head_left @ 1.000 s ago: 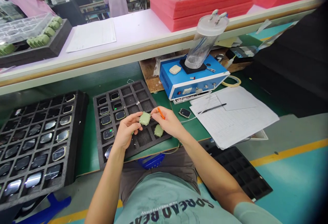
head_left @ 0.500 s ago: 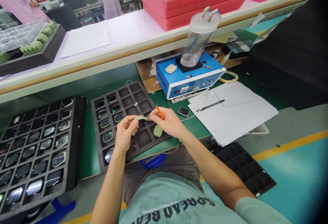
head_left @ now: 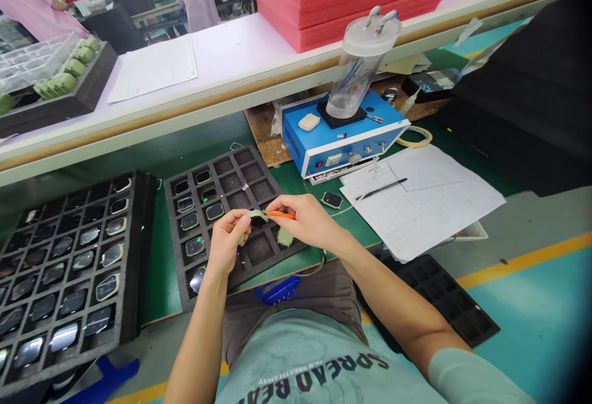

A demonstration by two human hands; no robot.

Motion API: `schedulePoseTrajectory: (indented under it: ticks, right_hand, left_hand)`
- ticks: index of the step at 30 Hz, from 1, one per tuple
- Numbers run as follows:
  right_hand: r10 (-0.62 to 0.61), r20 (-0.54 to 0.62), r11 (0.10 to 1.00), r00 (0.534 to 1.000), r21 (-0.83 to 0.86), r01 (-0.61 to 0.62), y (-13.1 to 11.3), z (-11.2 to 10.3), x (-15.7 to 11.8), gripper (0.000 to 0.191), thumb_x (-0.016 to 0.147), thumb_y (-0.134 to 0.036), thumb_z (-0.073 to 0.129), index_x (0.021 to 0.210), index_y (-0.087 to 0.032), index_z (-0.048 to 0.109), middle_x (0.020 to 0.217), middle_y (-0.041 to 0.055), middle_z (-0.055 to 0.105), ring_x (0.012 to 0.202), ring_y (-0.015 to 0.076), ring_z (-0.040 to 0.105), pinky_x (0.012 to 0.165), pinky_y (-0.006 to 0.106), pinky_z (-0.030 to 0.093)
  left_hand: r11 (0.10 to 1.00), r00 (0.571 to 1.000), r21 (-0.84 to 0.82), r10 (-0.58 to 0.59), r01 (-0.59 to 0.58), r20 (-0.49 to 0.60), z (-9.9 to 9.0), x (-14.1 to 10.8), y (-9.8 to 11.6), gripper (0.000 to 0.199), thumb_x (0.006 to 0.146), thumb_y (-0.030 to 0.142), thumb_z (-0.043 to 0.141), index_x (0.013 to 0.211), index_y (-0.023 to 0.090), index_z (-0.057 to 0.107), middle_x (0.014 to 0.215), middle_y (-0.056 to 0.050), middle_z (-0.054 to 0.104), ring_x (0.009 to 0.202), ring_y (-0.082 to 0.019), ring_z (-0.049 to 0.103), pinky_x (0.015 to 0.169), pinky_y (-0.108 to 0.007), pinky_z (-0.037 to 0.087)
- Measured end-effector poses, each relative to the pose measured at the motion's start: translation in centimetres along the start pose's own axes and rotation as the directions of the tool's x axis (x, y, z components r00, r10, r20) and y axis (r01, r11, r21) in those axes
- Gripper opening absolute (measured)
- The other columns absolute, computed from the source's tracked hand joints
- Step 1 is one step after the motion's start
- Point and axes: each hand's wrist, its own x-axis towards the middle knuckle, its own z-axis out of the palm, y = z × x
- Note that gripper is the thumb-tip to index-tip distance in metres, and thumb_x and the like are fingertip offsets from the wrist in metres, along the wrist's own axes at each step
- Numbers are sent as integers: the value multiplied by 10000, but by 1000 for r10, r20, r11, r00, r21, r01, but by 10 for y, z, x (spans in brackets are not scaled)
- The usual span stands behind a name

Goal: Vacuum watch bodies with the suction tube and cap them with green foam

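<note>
My left hand (head_left: pixel 230 236) is closed on a small green watch case (head_left: pixel 256 213), pinched at its edge and held above the tray. My right hand (head_left: pixel 306 218) is closed round a slim orange tool (head_left: pixel 280 214); its tip points left and meets or nearly meets the case. Which kind of tool it is, I cannot make out. Below my right hand lies another green watch case (head_left: pixel 285 237), partly hidden. Under both hands is a dark foam tray (head_left: pixel 240 177) with several watches, such as one watch face (head_left: pixel 214 211), in its left columns.
A larger tray of watches (head_left: pixel 74 268) stands at left. Behind are a blue machine (head_left: pixel 342 139) with a clear cylinder (head_left: pixel 354 77), red foam trays (head_left: pixel 314 9) on the shelf. At right lie papers (head_left: pixel 420 194), a pen (head_left: pixel 382 189) and a loose watch face (head_left: pixel 331 200).
In my right hand the orange tool has swung from a steep tilt to nearly level, its tip toward the green watch case. My left hand has hardly moved.
</note>
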Motion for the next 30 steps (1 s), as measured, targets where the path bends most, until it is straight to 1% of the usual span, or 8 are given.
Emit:
schedulePoseTrajectory:
  ticks: [5,8,12,16,20,22,26,30]
  right_hand:
    - [-30,9,999,1000,-20,30,1,0,0,178,865,-107,647,951,-200,772,885,3,772,742,146,661,659,239,432]
    - [-105,-19,994,994,-37,105,3,4,0,189,866,-78,650,946,-196,774,896,10,774,764,150,676,678,241,445]
    - [-210,-96,978,973,-34,208,9,12,0,165,896,-90,650,944,-188,774,935,31,785,784,156,693,706,247,473]
    - [-211,-116,976,970,18,215,9,13,-2,189,892,-84,660,994,-187,780,968,37,794,816,162,717,742,247,516]
    - [-265,-109,962,958,30,270,5,11,-5,224,922,-111,636,1057,-203,789,1030,45,796,874,175,738,791,264,545]
    - [-258,-97,965,961,26,262,5,11,-6,235,911,-100,645,1045,-215,801,1021,40,800,888,182,750,803,269,553]
    - [-178,-110,983,978,20,182,8,14,-5,229,882,-98,695,1026,-231,813,1022,34,806,903,196,763,813,276,560]
    - [-148,-135,986,980,50,156,11,19,-4,186,853,-110,750,1005,-195,817,979,50,804,862,189,753,771,258,544]
  left_hand:
    - [1000,1000,-21,-15,15,25,-1,0,0,400,706,493,872,875,159,733,575,20,558,477,-65,434,440,-180,282]
    - [1000,1000,-28,-12,13,23,-1,1,-1,403,708,487,877,878,153,728,577,21,564,477,-61,438,440,-171,292]
    - [999,1000,-51,-13,14,14,-1,1,-1,419,696,492,885,870,147,721,566,22,563,467,-59,433,429,-164,292]
    - [995,999,-95,-13,17,34,-1,-1,0,416,694,481,890,882,151,720,571,19,569,473,-64,444,429,-159,303]
    - [992,999,-126,14,-8,47,-2,-1,-1,404,709,481,884,885,154,724,564,22,557,477,-65,441,430,-157,306]
    - [993,999,-117,25,-20,39,-2,0,-2,398,714,478,883,879,152,727,560,23,555,472,-63,435,427,-157,299]
    - [996,999,-83,43,-42,4,-2,1,-3,391,715,471,885,879,150,733,562,20,566,464,-61,435,426,-161,299]
    - [996,999,-76,45,-45,-3,-2,1,-5,387,727,476,877,888,155,734,568,21,569,469,-64,441,432,-166,308]
